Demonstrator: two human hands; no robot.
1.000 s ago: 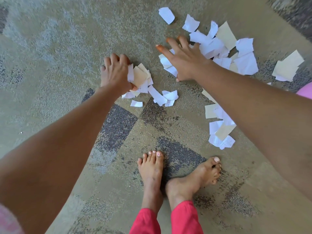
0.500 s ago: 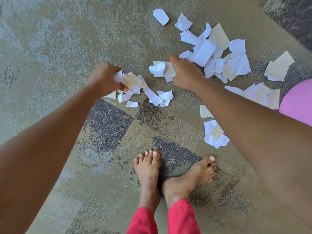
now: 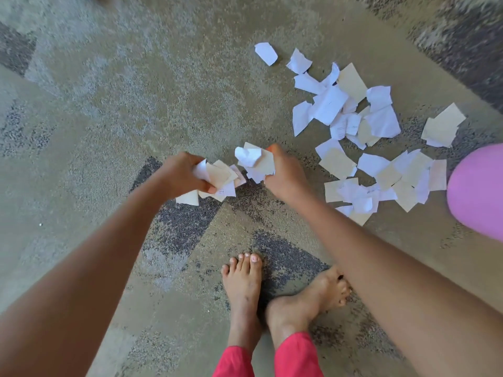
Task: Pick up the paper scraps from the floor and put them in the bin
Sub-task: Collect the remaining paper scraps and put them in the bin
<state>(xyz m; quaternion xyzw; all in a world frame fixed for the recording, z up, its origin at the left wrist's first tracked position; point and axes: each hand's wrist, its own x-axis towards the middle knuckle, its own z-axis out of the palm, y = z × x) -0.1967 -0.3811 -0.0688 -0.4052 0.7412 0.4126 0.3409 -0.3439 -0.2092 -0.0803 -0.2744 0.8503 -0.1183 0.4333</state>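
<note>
Change since earlier frames: both hands have drawn closer together; the right hand (image 3: 284, 176), spread flat a second ago, is now curled round a bundle.
View: head camera, looking down along both forearms.
Pose, left hand (image 3: 182, 172): knuckles up, fingers and thumb curled round the left bundle (image 3: 220, 180) of white and beige scraps, which fans out toward the right hand.
Pose, right hand: back turned to the camera, fingers curled, gripping the right bundle (image 3: 254, 160), a crumpled white piece over beige ones.
Gap between bundles: narrow; touching or apart cannot be told.
Height above floor (image 3: 122, 91): cannot be told.
Loose scraps, far cluster (image 3: 351, 112): on the floor beyond the right hand.
Loose scraps, near cluster (image 3: 381, 186): on the floor beside the right forearm, reaching a pink rounded object (image 3: 479, 191) at the right edge.
Position, feet (image 3: 242, 289): bare, on the patterned floor, nearer the camera than the hands; red trouser cuffs (image 3: 236, 361) at the ankles.
</note>
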